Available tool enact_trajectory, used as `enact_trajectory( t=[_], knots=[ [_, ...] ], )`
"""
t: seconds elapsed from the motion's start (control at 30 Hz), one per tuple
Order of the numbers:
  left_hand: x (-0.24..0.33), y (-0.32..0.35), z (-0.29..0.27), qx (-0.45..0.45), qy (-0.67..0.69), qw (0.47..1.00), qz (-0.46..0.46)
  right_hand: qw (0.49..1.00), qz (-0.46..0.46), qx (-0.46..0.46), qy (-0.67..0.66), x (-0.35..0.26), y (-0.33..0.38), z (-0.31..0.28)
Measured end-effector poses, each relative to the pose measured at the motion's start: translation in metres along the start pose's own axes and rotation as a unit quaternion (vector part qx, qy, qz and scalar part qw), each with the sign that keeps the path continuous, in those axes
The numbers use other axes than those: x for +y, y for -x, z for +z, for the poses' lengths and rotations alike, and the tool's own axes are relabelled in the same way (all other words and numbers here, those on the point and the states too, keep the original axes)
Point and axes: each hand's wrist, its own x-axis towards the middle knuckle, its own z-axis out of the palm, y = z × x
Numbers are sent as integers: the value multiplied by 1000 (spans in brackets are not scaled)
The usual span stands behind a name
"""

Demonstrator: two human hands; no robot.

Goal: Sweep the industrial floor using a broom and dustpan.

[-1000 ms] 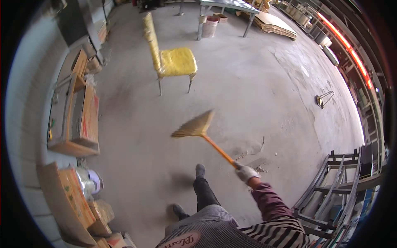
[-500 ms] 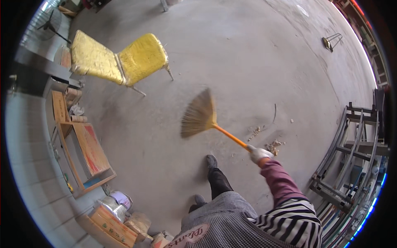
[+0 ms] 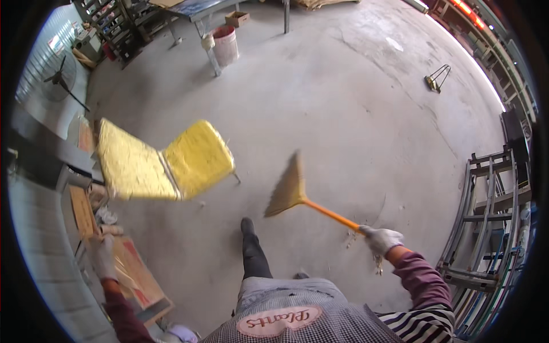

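Observation:
My right hand (image 3: pixel 384 240), in a pale work glove, grips the end of an orange-handled broom (image 3: pixel 289 191). Its fan of straw bristles points away from me to the left, over the grey floor. Some crumpled debris (image 3: pixel 378 264) lies on the floor below my right hand. My left hand (image 3: pixel 103 257), also gloved, is at the far left, in front of a wooden frame with a red-marked board (image 3: pixel 134 266). Blur hides its fingers, and I cannot tell whether it touches the wood.
A worn yellow chair (image 3: pixel 194 160) stands ahead on the left, a black fan (image 3: pixel 59 78) beyond it. Metal racks (image 3: pixel 486 214) line the right side. Farther off are a table (image 3: pixel 214 8), a red bucket (image 3: pixel 225 47) and a small metal stand (image 3: pixel 436 80) on the floor.
My left hand has come into view at the left. The view has tilted up, showing the table and bucket. My right hand still holds the broom; my foot has stepped forward to the left.

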Motion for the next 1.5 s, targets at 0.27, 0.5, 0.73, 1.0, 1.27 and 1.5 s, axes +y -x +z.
enact_trajectory(
  t=[0.27, 0.5, 0.73, 1.0, 1.27, 1.5],
  knots=[
    [101, -202, 40, -110, 102, 983, -106, 998, -35, -20, 53, -153, -172, -104],
    [-87, -196, 63, -155, 9, 960, -235, 995, 84, -41, 19, -92, -161, -202],
    [-130, -165, 56, -115, 32, 943, -310, 996, -60, 0, -60, -185, -256, -251],
    [-123, -167, 66, -109, 149, 937, -295, 991, -136, -17, -8, -297, -381, -242],
    [-48, -178, 98, -127, -179, 911, -348, 993, 99, -4, 66, -82, -316, -295],
    [-31, -159, 61, -115, -129, 880, -442, 998, -43, 55, -5, -179, -298, -413]
  ],
)
